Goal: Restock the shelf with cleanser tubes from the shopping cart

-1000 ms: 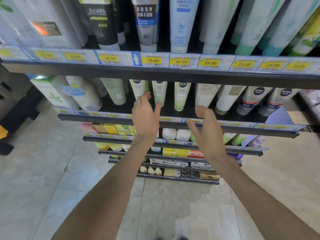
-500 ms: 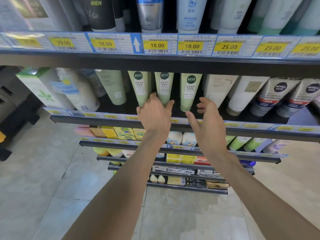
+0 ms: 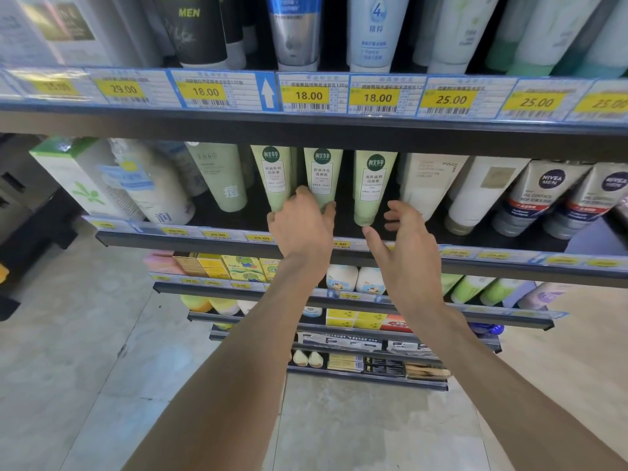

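Two hands reach for green tubes on the shelf.

The left hand (image 3: 300,226) curls round the bottoms of two pale green cleanser tubes (image 3: 277,180) in the middle of the frame. The right hand (image 3: 406,248) is loose and holds nothing, just beside a third green tube (image 3: 372,185). The tubes look smooth, soft and squeezy. The shelf (image 3: 176,241) is dark and hard, with gaps left to fill. No cart shows.

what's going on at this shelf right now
A person is reaching both bare hands into a shop shelf of cleanser tubes. The left hand touches the lower ends of two pale green tubes; the right hand hovers open beside a third green tube, holding nothing. No cart is in view.
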Action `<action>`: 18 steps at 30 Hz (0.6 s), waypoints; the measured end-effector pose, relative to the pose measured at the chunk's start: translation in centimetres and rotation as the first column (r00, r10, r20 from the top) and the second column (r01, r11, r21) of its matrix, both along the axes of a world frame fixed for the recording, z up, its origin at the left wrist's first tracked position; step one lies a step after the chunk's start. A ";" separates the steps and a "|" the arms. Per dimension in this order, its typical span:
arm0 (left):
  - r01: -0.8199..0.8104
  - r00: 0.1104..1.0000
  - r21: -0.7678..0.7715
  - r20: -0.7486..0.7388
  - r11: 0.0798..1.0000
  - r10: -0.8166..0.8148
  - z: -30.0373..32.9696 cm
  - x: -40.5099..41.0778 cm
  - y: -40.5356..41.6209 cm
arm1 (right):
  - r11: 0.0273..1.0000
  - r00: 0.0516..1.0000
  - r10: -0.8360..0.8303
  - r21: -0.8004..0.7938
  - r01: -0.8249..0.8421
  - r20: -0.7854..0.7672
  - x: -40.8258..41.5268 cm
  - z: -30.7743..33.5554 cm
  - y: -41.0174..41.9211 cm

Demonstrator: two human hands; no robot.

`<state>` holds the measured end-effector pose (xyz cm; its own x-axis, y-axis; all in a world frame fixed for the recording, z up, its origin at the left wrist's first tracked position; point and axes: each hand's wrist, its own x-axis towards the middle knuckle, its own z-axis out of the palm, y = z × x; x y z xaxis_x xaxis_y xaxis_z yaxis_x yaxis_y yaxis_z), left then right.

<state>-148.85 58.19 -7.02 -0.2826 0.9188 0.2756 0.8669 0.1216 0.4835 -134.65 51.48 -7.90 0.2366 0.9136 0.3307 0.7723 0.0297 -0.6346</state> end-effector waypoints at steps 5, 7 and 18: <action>0.001 1.000 0.013 0.001 1.000 -0.001 -0.2 -0.2 -0.4 | 1.000 1.000 0.003 -0.001 -0.003 -0.001 0.0 0.0 0.1; 0.005 1.000 0.014 -0.005 1.000 -0.005 -0.3 -0.2 -0.4 | 1.000 1.000 0.002 -0.001 -0.002 0.013 0.1 -0.1 0.2; 0.136 0.986 0.077 -0.108 0.988 -0.127 -0.4 -1.8 -4.0 | 0.986 0.983 0.141 -0.103 -0.128 0.121 1.6 1.8 -1.0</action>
<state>-150.62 54.24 -7.44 -0.1272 0.9184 0.3748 0.9181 -0.0340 0.3949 -133.09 50.46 -6.08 0.0709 0.9629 0.2605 0.8399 0.0833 -0.5364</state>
